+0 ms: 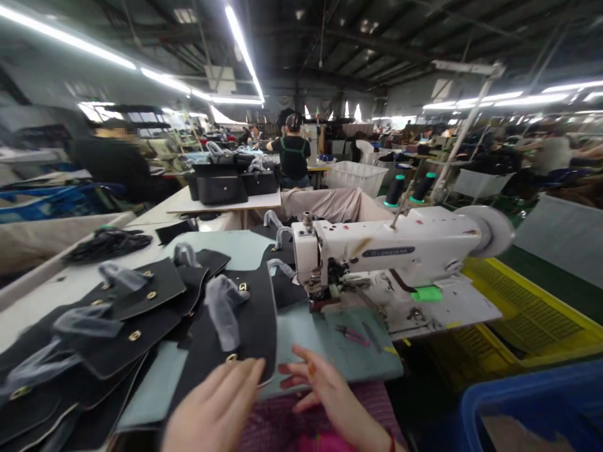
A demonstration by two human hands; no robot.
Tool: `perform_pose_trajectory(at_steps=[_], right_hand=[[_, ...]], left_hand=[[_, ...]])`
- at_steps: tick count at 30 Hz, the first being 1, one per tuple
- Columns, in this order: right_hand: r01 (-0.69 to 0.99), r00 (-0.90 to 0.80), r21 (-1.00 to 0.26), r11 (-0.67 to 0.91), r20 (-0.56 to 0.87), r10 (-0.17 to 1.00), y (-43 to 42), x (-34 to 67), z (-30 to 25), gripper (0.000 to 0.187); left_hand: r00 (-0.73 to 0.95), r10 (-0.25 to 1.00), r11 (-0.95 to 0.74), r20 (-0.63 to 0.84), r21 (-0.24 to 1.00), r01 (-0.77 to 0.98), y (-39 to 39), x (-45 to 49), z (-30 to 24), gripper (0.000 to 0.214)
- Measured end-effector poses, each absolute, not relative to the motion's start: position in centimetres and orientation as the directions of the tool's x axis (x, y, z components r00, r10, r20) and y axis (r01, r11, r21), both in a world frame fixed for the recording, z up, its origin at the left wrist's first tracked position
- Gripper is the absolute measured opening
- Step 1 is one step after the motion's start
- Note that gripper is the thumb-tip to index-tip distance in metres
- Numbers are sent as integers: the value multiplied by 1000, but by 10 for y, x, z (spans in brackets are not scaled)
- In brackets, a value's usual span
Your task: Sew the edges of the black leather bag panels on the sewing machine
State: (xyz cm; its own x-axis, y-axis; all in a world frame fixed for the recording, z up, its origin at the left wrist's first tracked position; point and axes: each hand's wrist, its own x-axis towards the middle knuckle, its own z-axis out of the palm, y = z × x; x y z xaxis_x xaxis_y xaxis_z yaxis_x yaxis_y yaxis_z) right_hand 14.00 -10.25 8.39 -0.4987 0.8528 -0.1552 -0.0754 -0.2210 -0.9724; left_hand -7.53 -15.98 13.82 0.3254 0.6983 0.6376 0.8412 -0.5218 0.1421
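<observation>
The black panel [259, 320], left of the sewing machine [377, 242], could slip lapward if nudged, since the right hand [325, 383] is spread and empty and I cannot tell whether the blurred left hand [210, 411] at its near end grips it.

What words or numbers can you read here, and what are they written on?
"...XIANG", it seems: on the dark oblong nameplate of the white metal sewing machine; its first letters are too blurred to read.
Pale rectangular hanging panel: too blurred to tell if anything is written there.
I can read no numbers or other words.
</observation>
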Motion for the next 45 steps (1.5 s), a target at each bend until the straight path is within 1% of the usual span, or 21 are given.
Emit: perform_pose_trajectory(at_steps=[2, 3, 4, 6, 7, 8, 9, 10, 11, 12, 13, 14, 15, 16, 17, 18, 22, 25, 29, 39, 45], right_hand=[[-134, -489, -909, -395, -286, 824, -114, 125, 72, 62], [-127, -438, -893, -432, -340, 832, -119, 121, 62, 58], [-106, -380, -888, -447, -380, 843, -123, 120, 49, 54], [-31, -321, -907, -419, -388, 864, -127, 124, 27, 48], [11, -325, -927, -375, -358, 875, -127, 128, 21, 46], [46, -342, -947, -317, -313, 886, -127, 133, 19, 44], [72, -376, -965, -254, -262, 889, -126, 137, 22, 42], [87, -422, -978, -192, -211, 882, -125, 140, 30, 40], [94, -479, -986, -141, -169, 861, -124, 141, 41, 37], [94, -539, -990, -110, -143, 830, -123, 140, 53, 36], [85, -599, -992, -97, -128, 791, -122, 138, 65, 35], [67, -643, -993, -97, -117, 756, -120, 135, 75, 35], [43, -671, -993, -107, -109, 733, -119, 131, 82, 35], [17, -677, -992, -128, -106, 728, -117, 127, 86, 36], [-5, -663, -988, -154, -112, 740, -114, 125, 88, 37], [-16, -632, -983, -181, -130, 764, -110, 123, 87, 38], [32, -482, -966, -256, -240, 843, -80, 124, 78, 41], [61, -412, -968, -244, -247, 877, -46, 126, 72, 40], [46, -367, -970, -237, -237, 899, -6, 122, 61, 40], [-15, -270, -967, -253, -240, 933, 16, 121, 52, 41], [0, -257, -973, -232, -224, 940, 16, 122, 55, 44]], left_hand=[[346, 760, -487, 551, 130, 863, -163, -49, 103, 32], [343, 800, -477, 492, 175, 861, -166, -36, 82, 31], [310, 837, -450, 450, 245, 859, -170, -27, 58, 28], [278, 901, -418, 333, 501, 758, -185, -21, 13, 27], [161, 929, -342, 332, 608, 717, -195, -23, -7, 29], [-47, 956, -182, 288, 716, 674, -204, -28, -24, 33], [-242, 950, -18, 197, 809, 587, -213, -34, -36, 39], [-374, 926, 122, 55, 892, 434, -219, -39, -42, 46], [-447, 887, 237, -113, 943, 232, -223, -43, -43, 51], [-437, 855, 313, -281, 950, 2, -223, -44, -38, 54], [-366, 829, 362, -424, 904, -228, -221, -43, -29, 56], [-269, 806, 393, -527, 817, -423, -215, -40, -17, 55], [-180, 786, 410, -591, 717, -563, -206, -35, -3, 53], [-121, 768, 420, -628, 638, -645, -195, -30, 12, 50], [-96, 755, 423, -648, 595, -683, -182, -26, 27, 47], [-118, 750, 407, -651, 595, -693, -168, -22, 40, 47], [-281, 806, 277, -521, 752, -597, -98, -19, 72, 48], [-293, 844, 226, -449, 793, -566, -46, -24, 74, 47], [-286, 859, 226, -425, 815, -533, 3, -30, 64, 48], [-229, 905, 228, -358, 863, -451, 47, -32, 53, 42], [-147, 923, 261, -355, 860, -438, 54, -33, 47, 48]])
